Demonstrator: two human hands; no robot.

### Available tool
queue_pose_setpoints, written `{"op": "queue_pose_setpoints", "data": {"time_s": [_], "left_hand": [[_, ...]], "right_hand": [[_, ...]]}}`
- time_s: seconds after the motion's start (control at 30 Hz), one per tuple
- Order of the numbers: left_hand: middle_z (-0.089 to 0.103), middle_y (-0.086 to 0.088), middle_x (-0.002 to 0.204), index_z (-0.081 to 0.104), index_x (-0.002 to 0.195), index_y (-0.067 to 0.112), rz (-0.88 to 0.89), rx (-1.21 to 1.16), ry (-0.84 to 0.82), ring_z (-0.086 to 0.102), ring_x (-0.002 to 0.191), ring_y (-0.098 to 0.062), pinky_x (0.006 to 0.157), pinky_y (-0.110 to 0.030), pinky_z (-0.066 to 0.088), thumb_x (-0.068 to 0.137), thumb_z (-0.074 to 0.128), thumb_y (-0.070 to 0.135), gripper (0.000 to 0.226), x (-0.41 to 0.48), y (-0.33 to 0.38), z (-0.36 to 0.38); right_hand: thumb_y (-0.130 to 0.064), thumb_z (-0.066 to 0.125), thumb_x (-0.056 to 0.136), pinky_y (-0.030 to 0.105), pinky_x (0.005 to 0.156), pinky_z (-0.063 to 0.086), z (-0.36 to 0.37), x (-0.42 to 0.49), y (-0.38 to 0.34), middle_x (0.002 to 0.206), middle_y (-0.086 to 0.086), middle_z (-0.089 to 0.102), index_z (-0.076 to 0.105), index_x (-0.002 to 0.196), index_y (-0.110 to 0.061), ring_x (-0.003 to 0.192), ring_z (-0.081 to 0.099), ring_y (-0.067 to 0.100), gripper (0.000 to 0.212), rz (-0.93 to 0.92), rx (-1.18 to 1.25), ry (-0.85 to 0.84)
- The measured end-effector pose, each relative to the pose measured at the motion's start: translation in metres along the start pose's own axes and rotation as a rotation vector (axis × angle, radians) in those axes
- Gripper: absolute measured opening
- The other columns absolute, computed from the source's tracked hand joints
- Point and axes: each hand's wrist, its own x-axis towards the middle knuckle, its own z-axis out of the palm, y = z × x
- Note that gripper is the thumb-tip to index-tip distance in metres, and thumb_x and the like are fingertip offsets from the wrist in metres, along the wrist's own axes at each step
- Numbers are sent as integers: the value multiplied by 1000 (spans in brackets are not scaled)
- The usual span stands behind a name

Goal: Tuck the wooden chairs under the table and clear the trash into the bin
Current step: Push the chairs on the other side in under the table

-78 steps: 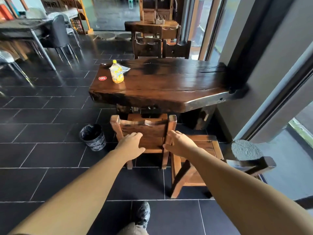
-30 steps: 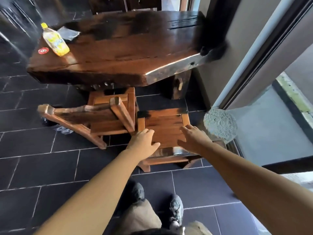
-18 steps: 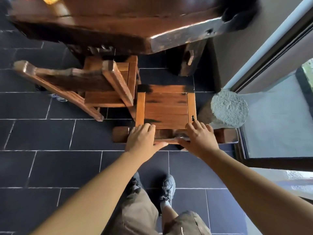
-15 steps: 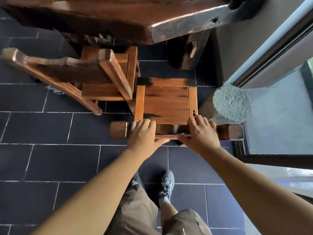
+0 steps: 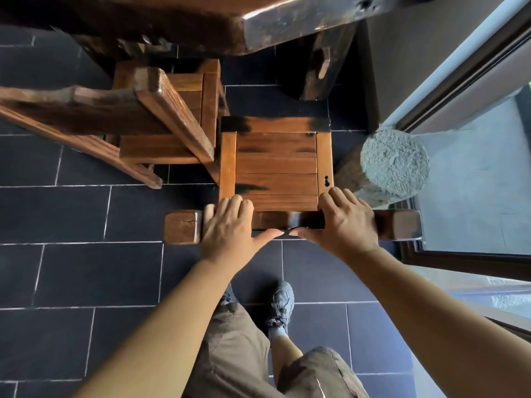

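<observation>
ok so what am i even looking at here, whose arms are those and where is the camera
No machine here: a person wears a wide-angle camera on the head, so the one picture looks down along their own bare arms. The left hand and the right hand both grip the top rail of a brown slatted wooden chair, fingers over it, thumbs on the near side. Its seat faces the dark thick wooden table at the top. A second brown wooden chair stands to its left, closer in to the table. On the right is a round grey stone stump. Below are dark floor tiles and the person's grey shoe.
</observation>
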Motion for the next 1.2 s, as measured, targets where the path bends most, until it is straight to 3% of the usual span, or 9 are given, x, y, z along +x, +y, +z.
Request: {"op": "queue_pose_setpoints", "data": {"time_s": [0.77,0.93,1.2], "left_hand": [[59,-2,88,57,85,16,-40,-30,42,55,86,-28,76,-42,38,72,51,82,68,61,-16,0],[59,-2,90,58,88,16,-43,-20,34,55,89,-27,80,-43,40,73,47,84,70,80,-25,1],[58,-1,89,57,86,16,-32,-27,40,55,88,-26,80,-42,38,73,44,84,70,109,-37,3]], "right_hand": [[-86,60,64,36,59,44,10,68,13,80,3,59,56,75,-13,78,57,27,74,-34,23,65],[-87,51,66,34,59,42,11,89,14,80,2,58,56,75,-13,79,56,26,75,-39,26,57],[-86,58,66,33,58,41,17,117,17,76,2,58,55,72,-13,75,57,26,73,-36,26,108]]}}
